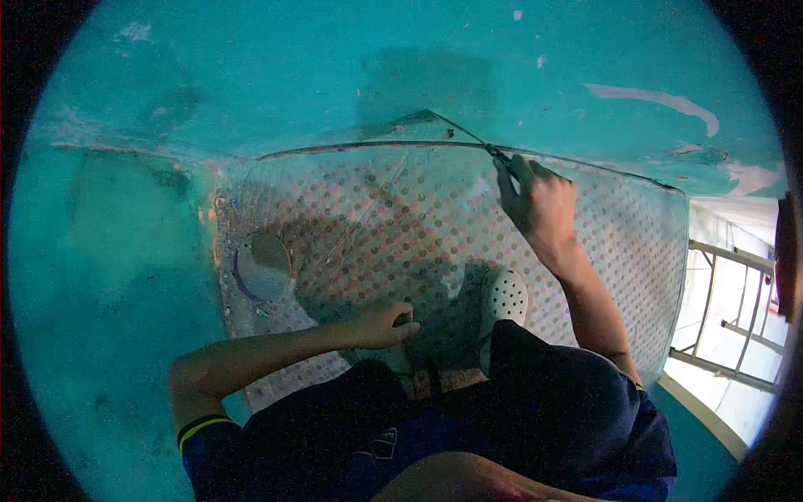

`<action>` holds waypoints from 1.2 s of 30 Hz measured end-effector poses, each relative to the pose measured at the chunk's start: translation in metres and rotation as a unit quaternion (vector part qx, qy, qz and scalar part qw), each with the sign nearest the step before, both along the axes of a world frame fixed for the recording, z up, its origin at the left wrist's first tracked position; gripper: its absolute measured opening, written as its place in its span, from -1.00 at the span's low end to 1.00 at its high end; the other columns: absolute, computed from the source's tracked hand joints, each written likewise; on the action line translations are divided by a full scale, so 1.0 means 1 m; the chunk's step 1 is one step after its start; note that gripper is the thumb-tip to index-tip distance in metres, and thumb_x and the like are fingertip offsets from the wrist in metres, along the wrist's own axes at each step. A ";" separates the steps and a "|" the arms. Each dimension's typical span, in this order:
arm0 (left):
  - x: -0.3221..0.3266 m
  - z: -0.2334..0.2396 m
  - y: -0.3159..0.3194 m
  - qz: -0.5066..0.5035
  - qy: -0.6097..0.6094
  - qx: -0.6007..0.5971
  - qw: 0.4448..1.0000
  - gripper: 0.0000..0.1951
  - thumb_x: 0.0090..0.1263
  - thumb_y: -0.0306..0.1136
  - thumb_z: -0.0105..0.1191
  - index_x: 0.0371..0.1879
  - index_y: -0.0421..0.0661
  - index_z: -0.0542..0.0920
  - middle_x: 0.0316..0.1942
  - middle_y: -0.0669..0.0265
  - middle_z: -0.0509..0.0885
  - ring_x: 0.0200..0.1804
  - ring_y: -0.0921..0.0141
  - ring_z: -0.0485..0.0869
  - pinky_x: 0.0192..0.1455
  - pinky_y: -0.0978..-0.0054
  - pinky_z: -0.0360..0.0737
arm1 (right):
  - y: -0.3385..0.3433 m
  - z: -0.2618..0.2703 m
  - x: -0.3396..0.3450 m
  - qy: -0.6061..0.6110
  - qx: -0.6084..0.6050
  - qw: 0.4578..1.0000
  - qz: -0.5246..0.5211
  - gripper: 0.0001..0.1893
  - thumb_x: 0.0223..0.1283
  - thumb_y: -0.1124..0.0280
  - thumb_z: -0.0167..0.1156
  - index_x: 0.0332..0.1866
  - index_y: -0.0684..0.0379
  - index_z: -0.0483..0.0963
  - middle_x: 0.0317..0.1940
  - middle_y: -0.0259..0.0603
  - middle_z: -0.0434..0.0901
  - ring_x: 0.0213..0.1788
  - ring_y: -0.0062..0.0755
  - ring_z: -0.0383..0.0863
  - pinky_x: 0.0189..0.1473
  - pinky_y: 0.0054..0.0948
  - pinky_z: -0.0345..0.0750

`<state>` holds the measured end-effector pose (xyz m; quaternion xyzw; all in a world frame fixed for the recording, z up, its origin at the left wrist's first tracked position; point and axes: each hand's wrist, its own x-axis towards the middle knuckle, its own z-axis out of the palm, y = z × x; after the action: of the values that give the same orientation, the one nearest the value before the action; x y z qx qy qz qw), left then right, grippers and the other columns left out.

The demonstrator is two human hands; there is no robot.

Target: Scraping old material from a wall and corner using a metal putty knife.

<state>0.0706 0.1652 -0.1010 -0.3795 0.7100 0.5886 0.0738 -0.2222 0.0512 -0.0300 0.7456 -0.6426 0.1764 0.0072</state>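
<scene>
My right hand (pixel 542 204) grips the end of a thin dark tool (pixel 464 130). The tool slants up and left, its far tip at the turquoise wall (pixel 301 69), just above the edge of the dotted floor covering (pixel 401 207). A dark shadow runs left from the tip. Low in front of my body is my left hand (pixel 382 323), fingers loosely curled and thumb apart, with nothing visible in it. A white perforated clog (pixel 509 298) on a foot shows below the right hand.
A round pale piece (pixel 270 267) with a mesh-like surface lies at the left of the floor. The left turquoise wall (pixel 132 251) meets the floor at a worn corner. At right, metal railings (pixel 721 307) stand in bright light beyond the floor's edge.
</scene>
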 end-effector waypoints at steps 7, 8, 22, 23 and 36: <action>-0.004 -0.003 0.009 -0.063 -0.013 0.018 0.998 -0.47 0.42 0.11 -0.14 -0.16 -0.23 0.46 -0.24 0.05 0.55 -0.13 0.16 0.58 -0.04 0.22 0.49 | -0.011 -0.028 0.021 0.018 0.036 0.998 0.047 -0.77 0.19 0.26 0.07 -0.25 0.22 0.51 -0.47 -0.09 0.61 -0.48 -0.14 0.66 -0.51 -0.19 0.55; -0.003 -0.006 0.011 -0.060 -0.016 0.018 0.998 -0.47 0.42 0.11 -0.14 -0.16 -0.23 0.46 -0.24 0.05 0.55 -0.13 0.16 0.58 -0.04 0.22 0.49 | -0.011 -0.029 0.023 0.020 0.031 0.998 0.049 -0.78 0.19 0.26 0.07 -0.27 0.19 0.51 -0.46 -0.10 0.62 -0.47 -0.15 0.66 -0.50 -0.20 0.55; -0.008 -0.010 0.004 -0.118 -0.053 0.056 0.990 -0.51 0.41 0.10 -0.12 -0.22 -0.19 0.47 -0.32 0.11 0.54 -0.25 0.21 0.57 -0.14 0.22 0.48 | -0.048 -0.051 0.052 0.075 0.092 0.979 0.167 -0.78 0.19 0.28 0.04 -0.34 0.21 0.53 -0.45 -0.03 0.62 -0.40 -0.13 0.66 -0.36 -0.18 0.53; -0.008 -0.007 0.003 -0.118 -0.053 0.057 0.990 -0.51 0.41 0.10 -0.12 -0.22 -0.19 0.47 -0.32 0.11 0.54 -0.25 0.21 0.57 -0.14 0.22 0.48 | -0.046 -0.047 0.051 0.085 0.113 0.973 0.180 -0.79 0.19 0.30 0.04 -0.36 0.21 0.53 -0.45 -0.04 0.62 -0.41 -0.14 0.66 -0.38 -0.18 0.53; -0.023 0.011 -0.007 -0.130 -0.068 0.058 0.988 -0.58 0.43 -0.03 -0.10 -0.12 -0.21 0.49 -0.25 0.04 0.58 -0.20 0.16 0.60 -0.12 0.18 0.51 | -0.035 -0.061 0.078 0.051 0.124 0.981 0.141 -0.87 0.14 0.38 0.05 -0.32 0.09 0.55 -0.44 -0.16 0.63 -0.37 -0.18 0.68 -0.43 -0.21 0.54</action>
<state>0.0473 0.1584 -0.0896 -0.3187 0.7114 0.5866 0.2195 -0.1444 0.0158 -0.0914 0.8317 -0.5468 0.0570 -0.0774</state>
